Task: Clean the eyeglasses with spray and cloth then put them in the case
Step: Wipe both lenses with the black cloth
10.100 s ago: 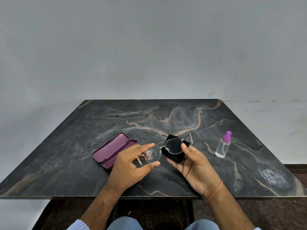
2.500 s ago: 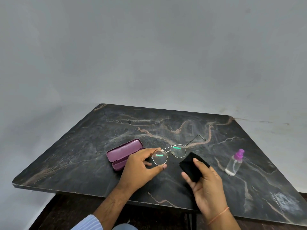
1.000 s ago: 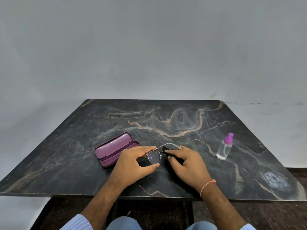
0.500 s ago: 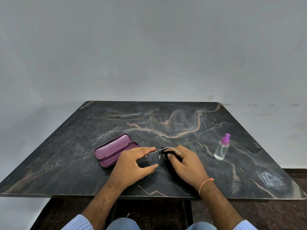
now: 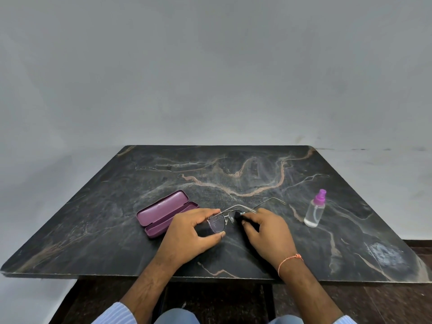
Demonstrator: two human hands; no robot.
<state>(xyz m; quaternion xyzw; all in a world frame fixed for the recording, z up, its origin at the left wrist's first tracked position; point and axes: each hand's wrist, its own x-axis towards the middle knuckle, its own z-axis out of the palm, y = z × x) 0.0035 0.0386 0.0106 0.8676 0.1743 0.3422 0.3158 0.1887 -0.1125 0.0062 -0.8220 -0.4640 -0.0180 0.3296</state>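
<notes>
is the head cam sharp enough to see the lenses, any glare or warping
Head view: soft, even light with no harsh glare; the eyeglasses are small, and the lens by the left hand shows a faint violet sheen. The black cloth in the right hand blends into the dark table. Wide-angle warping bows the table edges.

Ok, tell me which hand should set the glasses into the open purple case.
Left. The left hand already pinches the thin metal-framed eyeglasses and sits beside the open purple case; the right hand holds the black cloth, farther away.
</notes>
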